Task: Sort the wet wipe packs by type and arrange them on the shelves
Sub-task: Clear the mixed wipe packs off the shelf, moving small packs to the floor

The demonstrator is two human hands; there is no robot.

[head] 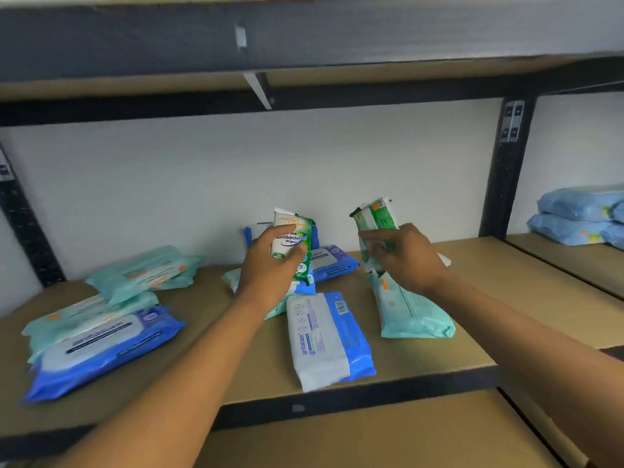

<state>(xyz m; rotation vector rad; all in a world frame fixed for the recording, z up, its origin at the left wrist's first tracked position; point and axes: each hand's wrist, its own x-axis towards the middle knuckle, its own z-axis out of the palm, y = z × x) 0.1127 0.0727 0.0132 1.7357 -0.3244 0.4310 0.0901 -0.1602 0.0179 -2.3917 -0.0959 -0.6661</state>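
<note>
While gripped, two green packs (293, 239) (374, 217), one per hand (266, 265) (405, 255).

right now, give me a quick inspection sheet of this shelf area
surface: brown shelf board, packs lying unsorted on it
job's things: blue-white packs at the left, front centre and back; mint packs at the left and right, types mixed
clutter: nothing seen
grippers: left hand grips a small green-white antibacterial pack; right hand grips a small green pack; both packs are held above the board
cables: nothing seen
surroundings: white wall, black upright, upper shelf, pale blue packs stacked on the neighbouring shelf to the right
</note>
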